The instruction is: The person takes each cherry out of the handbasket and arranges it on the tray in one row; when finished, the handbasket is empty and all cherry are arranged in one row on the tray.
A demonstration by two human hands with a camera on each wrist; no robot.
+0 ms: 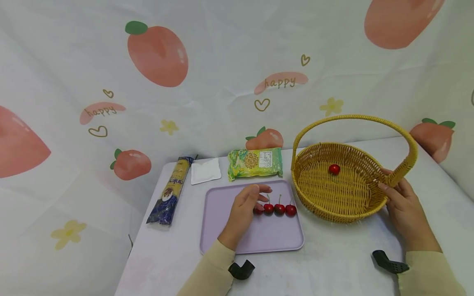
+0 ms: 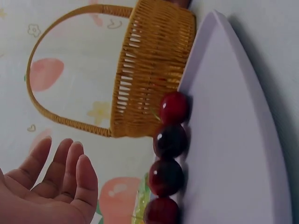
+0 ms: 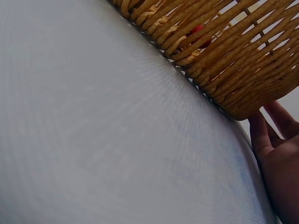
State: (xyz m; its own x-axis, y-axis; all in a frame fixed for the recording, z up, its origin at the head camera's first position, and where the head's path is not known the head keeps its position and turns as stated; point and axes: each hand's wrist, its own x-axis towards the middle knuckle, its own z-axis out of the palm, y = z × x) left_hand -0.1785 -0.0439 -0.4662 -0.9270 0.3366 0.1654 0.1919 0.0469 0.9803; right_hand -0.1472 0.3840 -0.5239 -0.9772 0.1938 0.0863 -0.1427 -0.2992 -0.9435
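My left hand [image 1: 242, 211] hovers over the lilac tray [image 1: 222, 218], fingers loosely extended and holding nothing. Just beside it, a row of several dark red cherries [image 1: 279, 209] with stems lies on the tray. In the left wrist view the fingers of that hand [image 2: 58, 186] are apart from the cherries [image 2: 167, 177]. To the right stands a yellow wicker basket [image 1: 320, 187] with a tall handle. A single red cherry [image 1: 334, 169] lies inside it. My right hand [image 1: 409, 211] grips the basket's right rim near the handle's base, thumb on the inner side.
Behind the tray lie a green-yellow food packet [image 1: 255, 163] and a white square packet [image 1: 205, 170]. A long blue-and-gold packet [image 1: 172, 191] lies at the left table edge. A printed fabric backdrop [image 1: 214, 102] rises behind the white table [image 1: 333, 259].
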